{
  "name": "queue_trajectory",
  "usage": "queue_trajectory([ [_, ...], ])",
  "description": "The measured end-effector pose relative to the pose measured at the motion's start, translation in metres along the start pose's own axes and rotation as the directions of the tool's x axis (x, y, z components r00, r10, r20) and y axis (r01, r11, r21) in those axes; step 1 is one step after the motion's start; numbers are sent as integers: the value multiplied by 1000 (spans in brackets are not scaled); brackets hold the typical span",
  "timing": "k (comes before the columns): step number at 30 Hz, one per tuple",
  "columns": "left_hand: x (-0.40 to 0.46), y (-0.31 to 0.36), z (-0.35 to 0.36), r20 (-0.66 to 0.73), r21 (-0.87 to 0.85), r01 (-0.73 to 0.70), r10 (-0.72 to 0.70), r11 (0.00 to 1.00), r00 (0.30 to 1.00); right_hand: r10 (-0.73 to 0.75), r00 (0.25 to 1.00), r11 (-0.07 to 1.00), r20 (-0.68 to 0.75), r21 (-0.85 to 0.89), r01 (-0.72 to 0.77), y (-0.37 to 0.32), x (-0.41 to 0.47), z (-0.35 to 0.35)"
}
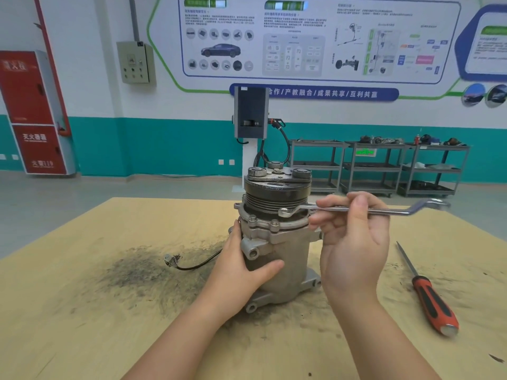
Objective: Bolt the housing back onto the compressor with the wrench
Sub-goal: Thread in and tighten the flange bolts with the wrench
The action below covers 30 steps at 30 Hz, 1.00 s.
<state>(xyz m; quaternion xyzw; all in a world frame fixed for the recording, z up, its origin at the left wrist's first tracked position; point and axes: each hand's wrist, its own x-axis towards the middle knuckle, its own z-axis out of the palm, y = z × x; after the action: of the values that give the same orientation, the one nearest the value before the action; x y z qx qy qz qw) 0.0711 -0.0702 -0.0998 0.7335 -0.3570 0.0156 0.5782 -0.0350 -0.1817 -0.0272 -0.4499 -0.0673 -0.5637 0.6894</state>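
Gripping wrench (356,209) — right hand (354,242), compressor (277,242) upright

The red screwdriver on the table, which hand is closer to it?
Right. The right hand holds the wrench just left of the red screwdriver, apart from it. The left hand grips the compressor, farther away on its other side.

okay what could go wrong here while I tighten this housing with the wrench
1. The wrench is pinched only by the right hand's fingertips, so it may slip off the bolt.
2. The compressor stands upright, steadied only by the left hand; a hard pull could tip it.
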Motion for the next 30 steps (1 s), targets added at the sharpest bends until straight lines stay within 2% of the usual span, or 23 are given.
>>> queue_trajectory([
  [2,-1,0,0,1,-2,-5,5,1000,1000,185,983,980,-19,76,-183,2,6,-3],
  [4,-1,1,-1,0,-5,-13,13,1000,1000,292,956,950,3,116,-291,5,10,-4],
  [7,-2,2,-1,-4,-1,-17,17,1000,1000,374,925,913,68,149,-380,5,18,-8],
  [9,-2,1,-1,-8,6,-14,14,1000,1000,371,924,916,93,124,-380,5,20,-9],
  [11,-2,0,-1,-13,18,-13,13,1000,1000,241,968,970,74,1,-241,9,13,-8],
  [13,-2,0,-1,-19,29,-12,12,1000,1000,-11,998,988,63,-151,20,16,-2,-4],
  [14,-1,0,-1,-21,39,-4,5,999,1000,-145,985,965,95,-206,162,18,-10,-2],
  [15,0,-1,-1,-24,44,6,-5,999,1000,-257,953,926,163,-240,291,20,-16,-1],
  [17,1,-4,-1,-25,66,8,-6,998,1000,-385,844,822,373,-278,497,24,-27,1],
  [19,0,-9,0,-21,122,34,-32,992,999,-427,706,691,565,-299,658,27,-34,4],
  [21,-1,-12,-1,-19,91,78,-77,993,997,-423,635,620,646,-304,723,28,-37,5],
  [23,0,-10,-1,-29,91,38,-36,995,999,-418,664,668,620,-285,687,24,-37,7],
  [26,0,-2,-1,-19,51,14,-13,999,1000,-366,859,877,358,-177,447,11,-29,8],
  [28,0,0,-1,-10,24,6,-6,1000,1000,-232,962,964,144,-100,248,5,-18,6],
  [30,-1,1,-1,-6,23,-1,1,1000,1000,-52,999,997,15,-48,52,3,-7,2],
])
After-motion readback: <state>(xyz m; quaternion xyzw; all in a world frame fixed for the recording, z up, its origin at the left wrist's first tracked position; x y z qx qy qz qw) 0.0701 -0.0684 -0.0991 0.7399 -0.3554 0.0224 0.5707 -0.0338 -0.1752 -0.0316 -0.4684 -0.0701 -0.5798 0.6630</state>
